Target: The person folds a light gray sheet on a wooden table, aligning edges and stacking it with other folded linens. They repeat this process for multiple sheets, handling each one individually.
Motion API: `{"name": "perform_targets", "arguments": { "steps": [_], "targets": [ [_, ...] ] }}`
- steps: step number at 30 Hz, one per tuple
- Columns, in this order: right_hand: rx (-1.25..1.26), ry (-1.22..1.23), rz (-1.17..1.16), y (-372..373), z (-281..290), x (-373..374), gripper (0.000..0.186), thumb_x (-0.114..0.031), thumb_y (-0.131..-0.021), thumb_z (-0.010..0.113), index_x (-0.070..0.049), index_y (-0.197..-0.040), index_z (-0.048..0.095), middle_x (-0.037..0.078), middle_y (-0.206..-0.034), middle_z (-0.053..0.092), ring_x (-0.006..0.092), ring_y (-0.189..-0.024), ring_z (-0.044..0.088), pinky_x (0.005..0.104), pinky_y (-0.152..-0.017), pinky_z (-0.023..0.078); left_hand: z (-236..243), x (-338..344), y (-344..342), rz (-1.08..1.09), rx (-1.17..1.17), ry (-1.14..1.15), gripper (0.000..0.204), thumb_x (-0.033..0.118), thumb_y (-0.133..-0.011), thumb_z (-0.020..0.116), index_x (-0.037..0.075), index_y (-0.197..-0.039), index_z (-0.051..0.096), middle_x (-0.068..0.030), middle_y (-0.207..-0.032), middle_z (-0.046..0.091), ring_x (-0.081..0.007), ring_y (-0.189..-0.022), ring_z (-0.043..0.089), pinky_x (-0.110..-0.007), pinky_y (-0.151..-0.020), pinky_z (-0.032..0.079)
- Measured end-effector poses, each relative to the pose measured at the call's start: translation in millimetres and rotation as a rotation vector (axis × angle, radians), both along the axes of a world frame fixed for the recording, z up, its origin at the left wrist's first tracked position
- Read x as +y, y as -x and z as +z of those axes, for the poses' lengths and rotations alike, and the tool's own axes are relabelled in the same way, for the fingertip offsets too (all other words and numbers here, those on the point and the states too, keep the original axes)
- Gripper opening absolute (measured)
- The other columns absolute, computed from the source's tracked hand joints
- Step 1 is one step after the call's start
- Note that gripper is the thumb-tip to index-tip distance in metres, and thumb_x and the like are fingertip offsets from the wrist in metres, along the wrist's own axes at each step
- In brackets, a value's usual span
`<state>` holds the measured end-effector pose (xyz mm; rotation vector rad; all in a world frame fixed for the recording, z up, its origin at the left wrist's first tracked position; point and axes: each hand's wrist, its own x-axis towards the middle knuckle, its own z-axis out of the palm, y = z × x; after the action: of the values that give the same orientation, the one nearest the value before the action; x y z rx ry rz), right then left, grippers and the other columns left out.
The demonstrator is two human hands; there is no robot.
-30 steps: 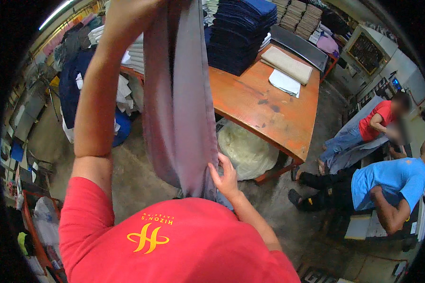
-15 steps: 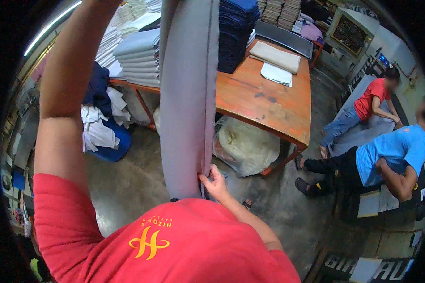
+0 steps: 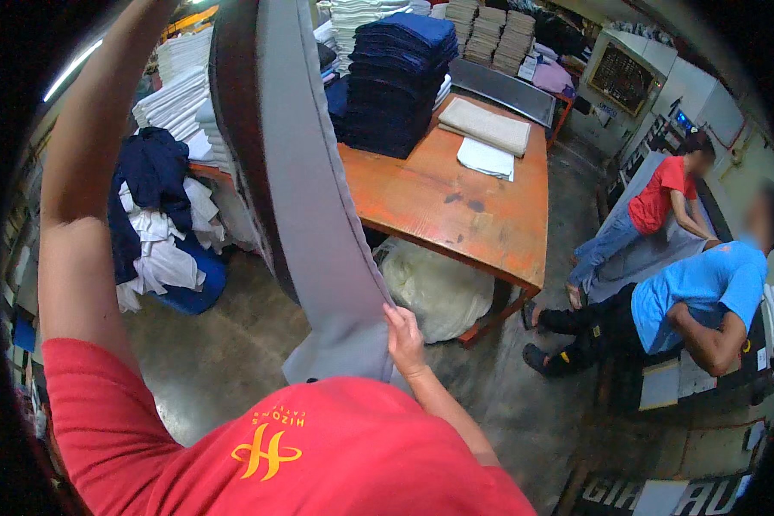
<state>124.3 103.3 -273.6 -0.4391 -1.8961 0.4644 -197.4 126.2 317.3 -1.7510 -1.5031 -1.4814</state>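
Grey cloth [image 3: 310, 198] is hanging long; right hand [image 3: 404, 340] is pinching its lower edge, left hand is raised out of view, grip can't tell.

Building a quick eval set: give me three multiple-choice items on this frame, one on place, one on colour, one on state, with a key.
1. Where is the dark blue stack? A on the orange table; B on the floor; C on a chair.
2. What colour is the held garment? A grey; B yellow; C green.
3. What is the right hand doing? A resting on the table; B pinching the garment's lower edge; C hanging free.

Key: A, the stack sits on the tabletop; A, the hanging cloth is grey; B, its fingers grip the hem while the left arm is raised out of frame.
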Motion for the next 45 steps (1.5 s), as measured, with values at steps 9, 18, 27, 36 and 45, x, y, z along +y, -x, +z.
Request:
{"name": "perform_targets", "arguments": {
  "steps": [9, 18, 27, 36, 45],
  "targets": [
    [-0.055, 0.744, 0.159, 14.5, 11.9, 15.9, 0.022, -0.024, -0.096, 0.05, -0.002, -0.098, 0.053, 0.011, -0.085, 0.054, 0.0195, -0.08, 0.051, 0.0299, -0.077, 0.043, -12.3, -6.1, 46.2, 0.1, -0.02, 0.05, 0.007, 0.012, -0.081, 0.066, 0.007, -0.081, 0.063, 0.0034, -0.072, 0.058, -0.0058, -0.068, 0.051, -0.024, -0.062, 0.043],
    [0.189, 0.377, -0.214, -30.7, 52.3, 57.5, 0.018, -0.016, -0.099, 0.042, 0.0, -0.097, 0.049, 0.009, -0.092, 0.051, 0.0208, -0.084, 0.049, 0.0317, -0.081, 0.041, -28.4, -101.9, 120.8, 0.139, -0.152, 0.11, 0.01, 0.012, -0.087, 0.062, 0.003, -0.089, 0.065, -0.0012, -0.075, 0.063, -0.0095, -0.069, 0.057, -0.026, -0.065, 0.049],
    [-0.553, 0.115, 0.526, 11.0, 34.1, -31.5, 0.018, -0.015, -0.088, 0.062, -0.003, -0.1, 0.059, 0.004, -0.087, 0.056, 0.0146, -0.077, 0.051, 0.0272, -0.066, 0.041, -41.0, -227.1, 173.0, 0.381, -0.269, -0.008, 0.012, 0.014, -0.087, 0.062, 0.005, -0.094, 0.065, 0.0004, -0.08, 0.063, -0.0078, -0.072, 0.055, -0.024, -0.067, 0.045],
    [0.064, 1.641, 0.907, 86.9, 51.1, -6.5, 0.022, -0.016, -0.092, 0.052, -0.004, -0.11, 0.056, 0.007, -0.1, 0.062, 0.0209, -0.088, 0.06, 0.0374, -0.081, 0.05, -107.3, -422.0, 193.5, 0.856, -0.359, 0.044, 0.031, 0.032, -0.09, 0.056, 0.005, -0.107, 0.061, -0.002, -0.096, 0.061, -0.0113, -0.089, 0.052, -0.027, -0.081, 0.041],
    [0.279, 1.677, 0.97, 174.7, 223.7, 58.4, 0.029, -0.024, -0.097, 0.043, -0.001, -0.109, 0.057, 0.014, -0.11, 0.062, 0.0274, -0.103, 0.058, 0.0427, -0.096, 0.043, -452.9, -602.8, 110.7, 0.812, -1.005, 0.169, 0.031, 0.01, -0.077, 0.063, 0.016, -0.106, 0.053, 0.0033, -0.093, 0.055, -0.01, -0.084, 0.052, -0.027, -0.072, 0.042]
  ]
}}
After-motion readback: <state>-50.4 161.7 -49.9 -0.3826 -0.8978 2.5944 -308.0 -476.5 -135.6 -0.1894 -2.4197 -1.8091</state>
